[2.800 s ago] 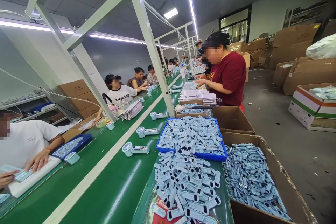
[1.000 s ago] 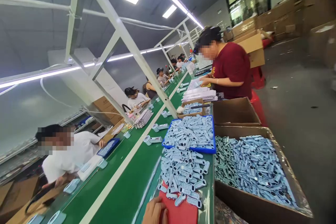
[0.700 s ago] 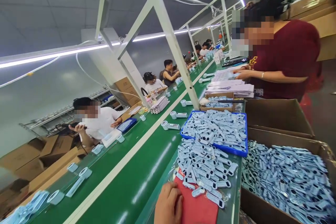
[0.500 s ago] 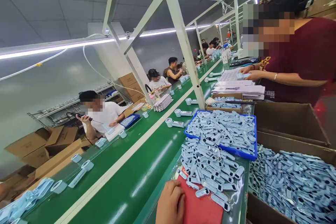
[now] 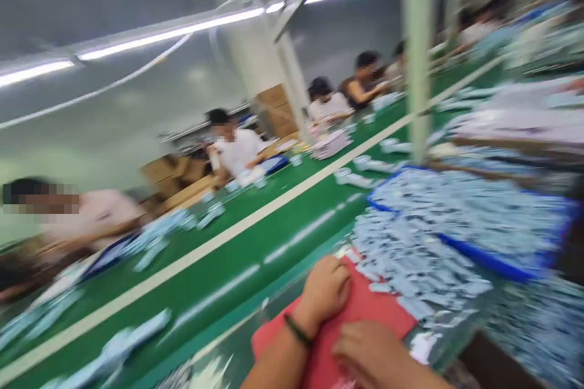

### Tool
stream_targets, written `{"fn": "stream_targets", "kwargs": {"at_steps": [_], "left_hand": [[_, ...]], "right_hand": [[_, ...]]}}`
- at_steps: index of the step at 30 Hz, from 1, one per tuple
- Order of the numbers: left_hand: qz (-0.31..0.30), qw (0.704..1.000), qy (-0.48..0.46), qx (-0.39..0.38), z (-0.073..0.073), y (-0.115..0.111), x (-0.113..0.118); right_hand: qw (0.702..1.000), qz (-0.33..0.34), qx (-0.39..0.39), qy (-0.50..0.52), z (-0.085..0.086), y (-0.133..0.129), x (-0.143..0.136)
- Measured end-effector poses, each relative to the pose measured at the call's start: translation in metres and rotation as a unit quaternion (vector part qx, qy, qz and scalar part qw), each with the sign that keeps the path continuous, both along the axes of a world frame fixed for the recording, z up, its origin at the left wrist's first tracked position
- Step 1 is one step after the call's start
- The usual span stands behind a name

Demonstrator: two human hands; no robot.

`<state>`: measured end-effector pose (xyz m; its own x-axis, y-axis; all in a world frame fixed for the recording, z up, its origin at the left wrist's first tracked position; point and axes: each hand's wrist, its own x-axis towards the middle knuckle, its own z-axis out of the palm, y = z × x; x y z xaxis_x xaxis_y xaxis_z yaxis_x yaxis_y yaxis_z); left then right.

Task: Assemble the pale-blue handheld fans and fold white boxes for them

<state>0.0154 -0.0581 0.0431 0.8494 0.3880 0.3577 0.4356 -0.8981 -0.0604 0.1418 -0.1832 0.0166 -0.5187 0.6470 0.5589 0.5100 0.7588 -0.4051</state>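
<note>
My left hand, with a dark band at the wrist, rests on the upper part of a red mat. Its fingers are curled in, and anything under them is hidden. Lower on the mat lies my right hand, its fingers bent down and smeared by motion. A heap of light blue handle-shaped parts spreads from the mat's far right edge. Behind it, a blue tray is piled with more of these parts.
A green conveyor belt runs diagonally past the mat, carrying light blue pieces. A pale metal post rises beside the tray. Several people sit along the far side. More parts lie at the lower right.
The view has swung left and blurred. Both forearms and both hands now show over the mat, where one hand was visible before. Another person has come into view at the left.
</note>
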Motion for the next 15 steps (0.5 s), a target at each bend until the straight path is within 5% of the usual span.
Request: {"fn": "stream_targets", "kwargs": {"at_steps": [4,7,11,15], "left_hand": [[0.091,0.991,0.098,-0.031,-0.007,0.007,-0.006],[0.145,0.982,0.117,-0.042,0.014,0.004,-0.042],[0.269,0.958,0.093,-0.027,0.069,0.001,-0.153],[0.422,0.903,0.081,-0.001,0.101,0.032,-0.285]], "right_hand": [[0.999,0.004,0.007,0.051,-0.034,0.007,-0.013],[0.999,0.006,0.004,0.041,-0.039,0.002,0.005],[0.998,-0.058,0.003,0.002,-0.011,-0.005,0.039],[0.976,-0.209,0.014,-0.065,0.018,0.029,0.061]]}}
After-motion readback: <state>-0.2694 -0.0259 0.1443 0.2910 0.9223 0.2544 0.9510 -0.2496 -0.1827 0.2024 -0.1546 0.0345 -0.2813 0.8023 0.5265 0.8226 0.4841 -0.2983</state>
